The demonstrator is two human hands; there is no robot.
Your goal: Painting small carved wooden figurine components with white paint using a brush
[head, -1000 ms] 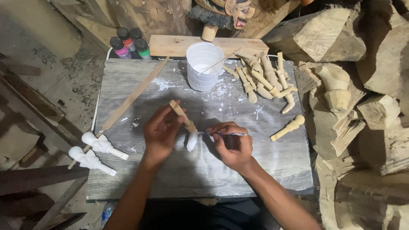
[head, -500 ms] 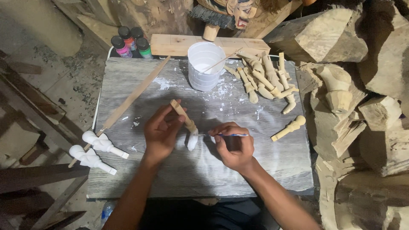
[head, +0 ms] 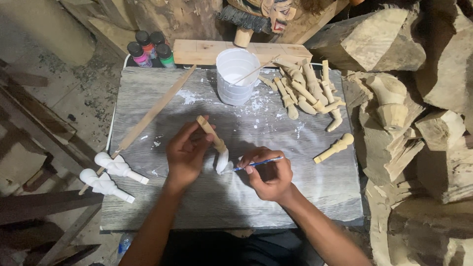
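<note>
Little has shifted since the earlier frames: both hands stay over the middle of the grey table (head: 148, 93), the brush tip only slightly nearer the peg's white end. The left hand (head: 186, 155) is curled closed around a carved wooden peg (head: 213, 143), holding it tilted. The right hand (head: 268, 176) pinches a thin blue paintbrush (head: 256, 164), its tip touching the peg's painted lower end. A white paint cup (head: 235, 76) stands well behind them.

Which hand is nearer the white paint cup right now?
Left. The left hand sits just below and left of the white paint cup; the right hand is lower still, nearer the board's front edge.
</note>
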